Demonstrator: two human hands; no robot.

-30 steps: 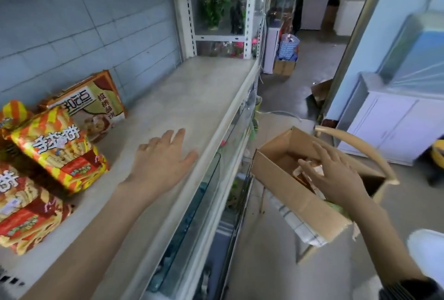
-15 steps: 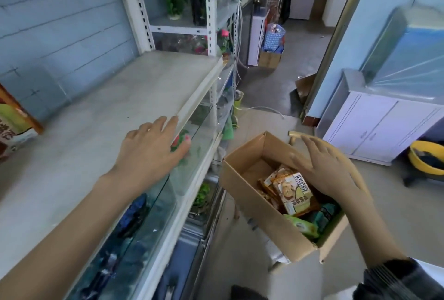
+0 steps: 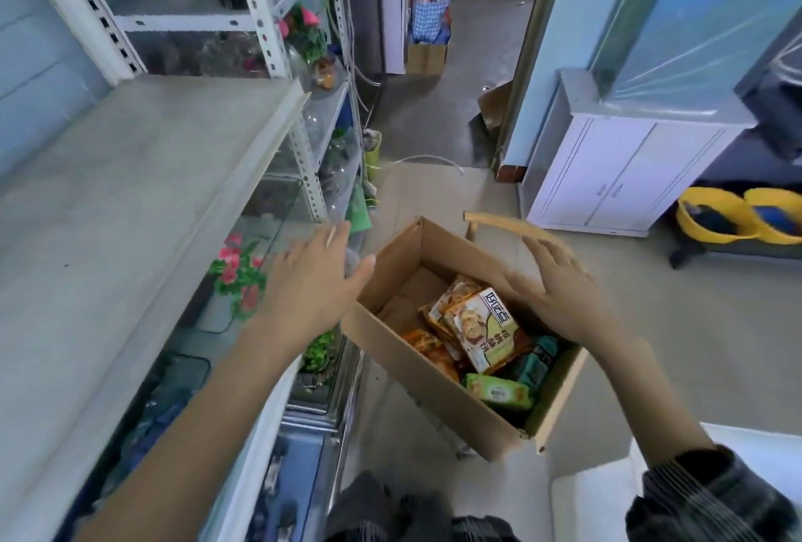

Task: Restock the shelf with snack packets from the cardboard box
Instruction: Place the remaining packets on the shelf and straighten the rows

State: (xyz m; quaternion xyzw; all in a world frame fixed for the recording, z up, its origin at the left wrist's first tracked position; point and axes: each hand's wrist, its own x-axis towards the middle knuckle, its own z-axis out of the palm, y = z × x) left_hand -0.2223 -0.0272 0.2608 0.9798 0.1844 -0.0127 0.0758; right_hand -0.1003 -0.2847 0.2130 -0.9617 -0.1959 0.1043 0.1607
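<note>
An open cardboard box (image 3: pixel 392 357) sits at centre on a stool, below and to the right of the grey shelf (image 3: pixel 130 194). Inside lie several snack packets: an orange and green biscuit packet (image 3: pixel 486 331) on top, a green packet (image 3: pixel 499 392) nearer me, a teal one (image 3: pixel 538 357) at the right. My left hand (image 3: pixel 310 283) hovers with straight fingers just left of the box's left wall, holding nothing. My right hand (image 3: pixel 562 292) is spread flat over the box's right side, above the packets, also holding nothing.
Glass tanks with artificial plants (image 3: pixel 236 274) fill the lower shelf levels at left. A white cabinet (image 3: pixel 616 181) stands at the right, with yellow tubs (image 3: pixel 737 216) beside it. A curved wooden chair back (image 3: pixel 499 222) rises behind the box. Concrete floor stretches beyond.
My left hand left the shelf edge and moved right to the box's left side. My right hand shifted slightly over the box. The view swung right and down, so the packets on the shelf dropped out of view.
</note>
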